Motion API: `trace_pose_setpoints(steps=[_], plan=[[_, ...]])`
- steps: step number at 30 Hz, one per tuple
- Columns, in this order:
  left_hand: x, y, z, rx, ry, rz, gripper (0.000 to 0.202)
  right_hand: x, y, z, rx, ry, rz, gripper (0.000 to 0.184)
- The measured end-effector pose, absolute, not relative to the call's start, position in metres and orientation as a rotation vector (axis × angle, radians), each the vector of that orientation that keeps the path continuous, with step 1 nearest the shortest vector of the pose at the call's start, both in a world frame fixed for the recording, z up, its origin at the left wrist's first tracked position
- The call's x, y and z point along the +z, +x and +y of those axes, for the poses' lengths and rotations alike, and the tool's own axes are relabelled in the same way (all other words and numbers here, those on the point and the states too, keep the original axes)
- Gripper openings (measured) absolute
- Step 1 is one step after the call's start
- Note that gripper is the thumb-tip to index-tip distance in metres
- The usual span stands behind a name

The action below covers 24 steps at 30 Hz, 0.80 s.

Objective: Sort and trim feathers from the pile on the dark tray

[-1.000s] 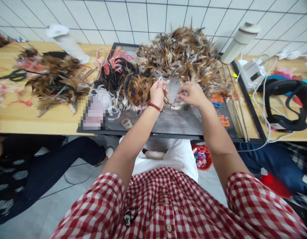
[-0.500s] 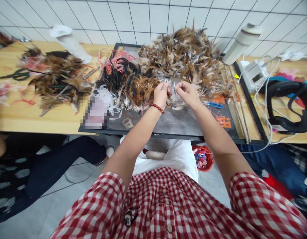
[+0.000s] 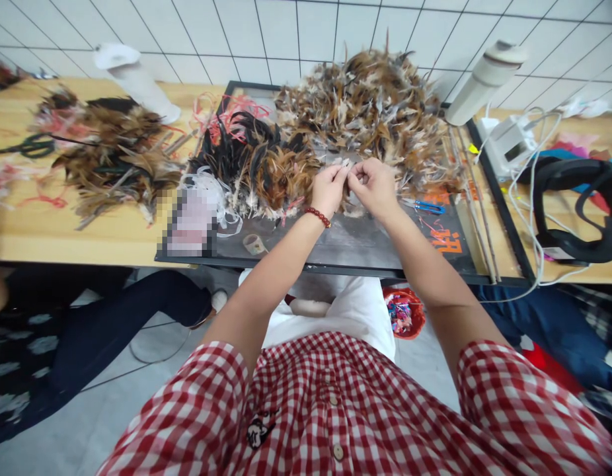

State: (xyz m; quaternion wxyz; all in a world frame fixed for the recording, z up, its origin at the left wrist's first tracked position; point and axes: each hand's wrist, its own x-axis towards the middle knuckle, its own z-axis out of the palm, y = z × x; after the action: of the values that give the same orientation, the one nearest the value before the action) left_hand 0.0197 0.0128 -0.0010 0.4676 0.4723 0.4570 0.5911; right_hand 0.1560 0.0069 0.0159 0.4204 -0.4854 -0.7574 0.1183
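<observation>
My left hand (image 3: 330, 190), with a red bead bracelet (image 3: 318, 215) at its wrist, is closed in a pinch over the dark board (image 3: 306, 243). Pale feather tips (image 3: 344, 162) poke out above its fingertips. Fingertips of my right hand (image 3: 374, 188) meet the left ones, pinched together; what they grip is hidden. To the left of the hands lies a bundle of black and brown feathers (image 3: 271, 172). Behind them rises a large heap of brown and white feathers (image 3: 360, 106). Small blue thread snips (image 3: 429, 207) rest right of my right hand.
Near the board's front edge lies a tape roll (image 3: 254, 244). White ribbon (image 3: 207, 188) and more feathers (image 3: 122, 152) sit leftward, with scissors (image 3: 26, 147). Two white bottles (image 3: 142, 86) (image 3: 484, 82), thin sticks (image 3: 477, 211), a power adapter (image 3: 509, 149) and a black headset (image 3: 578, 205) stand around.
My right hand has moved left, closing the small gap, so its fingertips now touch those of my left hand. My left hand has shifted slightly right.
</observation>
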Motion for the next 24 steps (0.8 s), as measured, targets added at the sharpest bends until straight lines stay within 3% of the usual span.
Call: trace_pose_setpoints(steps=[9,16,20,24], plan=[[0.012,0.018,0.007,1.393,1.005,1.211,0.033,0.010,0.161,0.005,0.156,-1.143,-2.070,0.040],[0.036,0.023,-0.011,1.228,0.848,1.047,0.032,0.006,0.170,0.025,0.727,-0.982,-1.685,0.069],[0.041,0.022,-0.019,1.059,0.849,0.897,0.034,0.017,0.167,0.015,1.137,-0.867,-1.578,0.064],[0.038,0.021,-0.018,1.039,0.923,0.811,0.033,0.026,0.164,0.007,1.210,-0.874,-1.503,0.060]])
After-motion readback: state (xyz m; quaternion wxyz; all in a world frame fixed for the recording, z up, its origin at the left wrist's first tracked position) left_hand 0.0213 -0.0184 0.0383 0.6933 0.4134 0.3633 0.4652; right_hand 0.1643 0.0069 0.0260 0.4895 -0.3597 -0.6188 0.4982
